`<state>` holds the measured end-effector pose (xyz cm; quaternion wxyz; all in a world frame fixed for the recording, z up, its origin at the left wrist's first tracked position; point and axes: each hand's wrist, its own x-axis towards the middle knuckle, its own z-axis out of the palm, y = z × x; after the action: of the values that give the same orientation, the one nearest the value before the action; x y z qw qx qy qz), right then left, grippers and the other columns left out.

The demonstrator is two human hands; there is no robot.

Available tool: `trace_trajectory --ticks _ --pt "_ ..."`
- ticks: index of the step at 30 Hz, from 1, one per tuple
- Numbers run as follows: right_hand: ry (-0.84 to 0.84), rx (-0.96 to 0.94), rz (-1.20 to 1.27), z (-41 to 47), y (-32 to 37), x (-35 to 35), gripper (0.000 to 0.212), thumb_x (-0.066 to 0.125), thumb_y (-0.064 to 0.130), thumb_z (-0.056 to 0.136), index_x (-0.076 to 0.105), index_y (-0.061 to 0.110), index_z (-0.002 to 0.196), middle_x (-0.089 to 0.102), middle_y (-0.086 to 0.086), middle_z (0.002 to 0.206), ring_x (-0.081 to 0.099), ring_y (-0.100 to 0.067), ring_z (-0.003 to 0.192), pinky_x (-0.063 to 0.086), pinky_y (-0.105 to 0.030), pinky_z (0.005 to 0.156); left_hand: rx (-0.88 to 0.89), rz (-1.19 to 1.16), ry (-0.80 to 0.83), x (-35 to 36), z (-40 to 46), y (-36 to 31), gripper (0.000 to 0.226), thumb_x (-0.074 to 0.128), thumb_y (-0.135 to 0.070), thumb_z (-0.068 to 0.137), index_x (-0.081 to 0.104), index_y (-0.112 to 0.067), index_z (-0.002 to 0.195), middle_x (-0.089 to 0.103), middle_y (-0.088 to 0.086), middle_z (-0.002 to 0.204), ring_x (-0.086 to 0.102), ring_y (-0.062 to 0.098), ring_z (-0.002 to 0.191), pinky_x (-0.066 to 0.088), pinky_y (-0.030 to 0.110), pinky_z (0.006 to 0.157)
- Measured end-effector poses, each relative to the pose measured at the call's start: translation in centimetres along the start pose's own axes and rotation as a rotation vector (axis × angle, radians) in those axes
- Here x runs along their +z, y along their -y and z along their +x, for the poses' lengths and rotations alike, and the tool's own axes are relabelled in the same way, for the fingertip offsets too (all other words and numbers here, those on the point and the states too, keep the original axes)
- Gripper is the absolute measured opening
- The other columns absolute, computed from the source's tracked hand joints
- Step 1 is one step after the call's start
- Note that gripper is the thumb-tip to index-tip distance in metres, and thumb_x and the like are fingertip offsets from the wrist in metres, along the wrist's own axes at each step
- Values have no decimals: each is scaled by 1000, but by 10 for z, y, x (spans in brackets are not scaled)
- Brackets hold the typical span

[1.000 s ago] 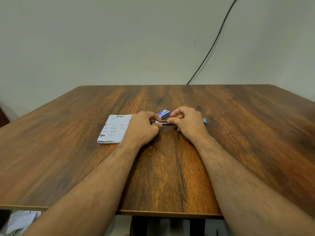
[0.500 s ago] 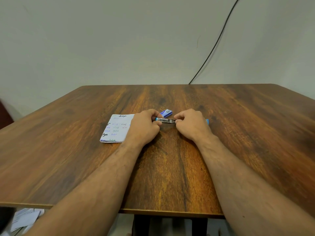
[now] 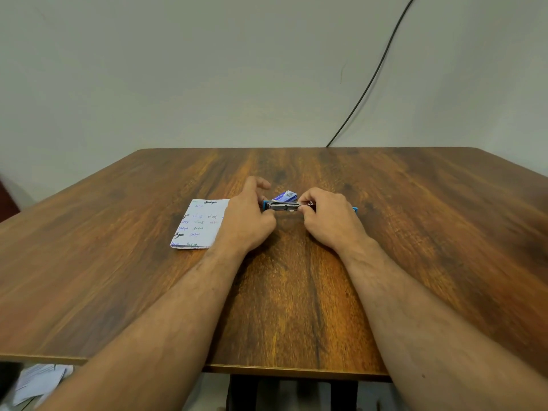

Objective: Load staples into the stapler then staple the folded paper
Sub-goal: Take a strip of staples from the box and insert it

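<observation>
A small blue stapler (image 3: 283,206) lies flat on the wooden table (image 3: 415,232), its metal staple channel facing up. My left hand (image 3: 247,216) pinches its left end, with the index finger raised. My right hand (image 3: 327,216) holds its right end, fingertips on the metal rail; a blue tip of the stapler pokes out beyond that hand. Just behind the stapler sits a little blue and white staple box (image 3: 285,196). The folded paper (image 3: 198,222) with handwriting lies to the left, partly under my left wrist.
A black cable (image 3: 376,69) runs down the wall to the table's back edge. Loose papers (image 3: 35,381) lie on the floor beyond the near left table edge.
My hands have drawn apart along the stapler, baring more of the metal channel. My left index finger has lifted off it.
</observation>
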<state>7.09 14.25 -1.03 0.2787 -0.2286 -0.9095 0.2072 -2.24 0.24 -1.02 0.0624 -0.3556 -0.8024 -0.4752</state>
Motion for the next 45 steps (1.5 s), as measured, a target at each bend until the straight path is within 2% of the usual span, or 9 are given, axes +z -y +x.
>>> trace_trajectory --ticks 4,8,12,16,23,31,37,42,45 --pt "-15 -77 13 0 1 0 15 61 24 95 70 20 107 72 1 110 62 -21 104 47 -37 92 42 -45 -7 -4 -3 0 80 59 -2 76 35 -34 145 67 -9 82 63 7 73 47 21 68" --pt "-33 -116 8 0 1 0 18 62 21 94 70 18 110 71 -1 111 63 -21 104 46 -37 93 24 90 45 -5 -1 -3 43 63 -7 82 74 -29 117 66 -9 102 59 9 91 40 20 79" --pt "-37 -129 16 0 1 0 19 61 22 95 70 17 111 71 -1 112 62 -20 105 45 -34 94 39 38 31 -5 -1 -2 57 62 -3 80 63 -32 129 66 -12 92 60 10 83 44 16 74" --pt "-37 -131 29 1 -1 1 19 62 21 95 70 17 112 70 -1 112 61 -18 105 41 -28 91 14 54 10 -3 2 0 40 66 -5 80 75 -27 112 68 -8 101 60 10 90 45 23 82" --pt "-52 -107 83 0 -1 1 17 62 18 93 69 19 108 66 3 109 55 -11 99 35 -21 82 -4 32 -34 -1 3 3 19 71 -10 82 68 -27 90 65 -17 79 61 9 77 43 25 71" --pt "-108 -64 190 -1 -2 0 12 65 15 84 67 22 94 67 9 87 59 -7 78 44 -24 73 -24 57 -26 2 5 4 16 68 -13 88 70 -28 95 67 -12 79 59 12 76 41 27 72" --pt "-97 -9 205 0 -4 -2 10 67 15 84 72 23 89 64 17 77 58 3 67 39 -6 59 -54 82 20 2 6 4 14 63 -16 94 70 -26 100 65 -10 88 59 14 87 39 27 76" --pt "-90 -8 197 2 -5 -2 9 68 19 87 76 24 86 69 16 83 63 -4 81 54 -27 79 -71 108 39 3 7 5 13 61 -19 95 70 -26 103 71 -4 99 61 17 94 47 32 84" --pt "-118 13 252 3 -6 -2 4 74 25 85 76 26 82 72 14 83 67 -8 76 60 -38 80 -74 115 52 3 7 5 13 59 -21 97 69 -27 105 69 -5 99 60 16 94 44 32 81"
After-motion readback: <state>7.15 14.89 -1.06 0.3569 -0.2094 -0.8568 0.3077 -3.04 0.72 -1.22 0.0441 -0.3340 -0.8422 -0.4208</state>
